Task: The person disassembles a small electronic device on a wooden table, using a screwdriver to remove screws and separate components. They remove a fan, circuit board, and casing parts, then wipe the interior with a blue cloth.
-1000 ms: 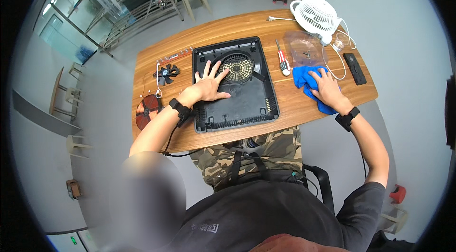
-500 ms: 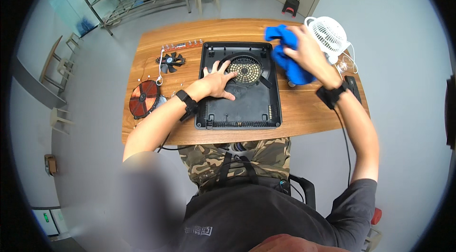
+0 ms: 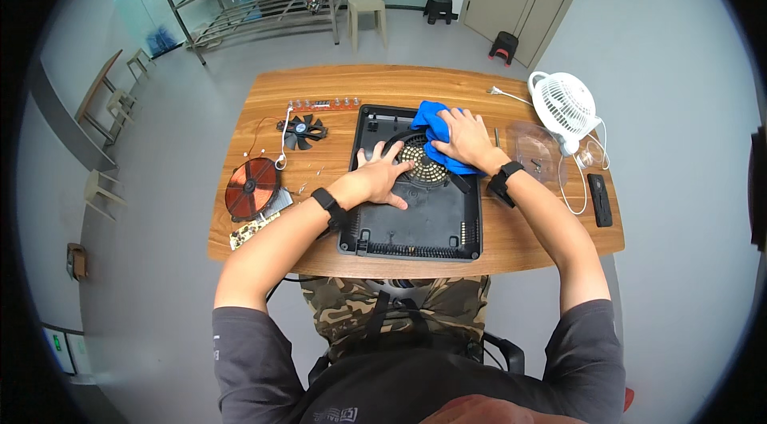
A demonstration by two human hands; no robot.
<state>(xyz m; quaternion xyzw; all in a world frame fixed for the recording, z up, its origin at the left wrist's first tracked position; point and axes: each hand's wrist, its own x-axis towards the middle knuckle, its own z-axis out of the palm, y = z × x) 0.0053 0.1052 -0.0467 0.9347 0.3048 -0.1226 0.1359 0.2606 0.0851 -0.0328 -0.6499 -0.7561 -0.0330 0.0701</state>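
Observation:
A black plastic housing point(image 3: 407, 224), like the bottom shell of an induction cooker, lies with its inside facing up on the wooden table. My left hand point(image 3: 375, 180) rests on it with spread fingers, left of the round vent grille point(image 3: 423, 172). At the housing's upper right, my right hand point(image 3: 468, 141) presses a crumpled blue cloth point(image 3: 431, 119) onto the shell beside the grille. The palm and part of the cloth hide that corner.
Left of the housing lie a copper coil point(image 3: 252, 188), a black fan point(image 3: 303, 132), a strip circuit board point(image 3: 323, 104) and another board point(image 3: 252, 231). To the right are a clear tray point(image 3: 534, 154), a white desk fan point(image 3: 562, 105) with its cable, and a black oblong object point(image 3: 599, 200).
My right hand has brought the blue cloth left from beside the housing down onto its upper right part. The left hand stays spread on the shell. The view has tilted upward.

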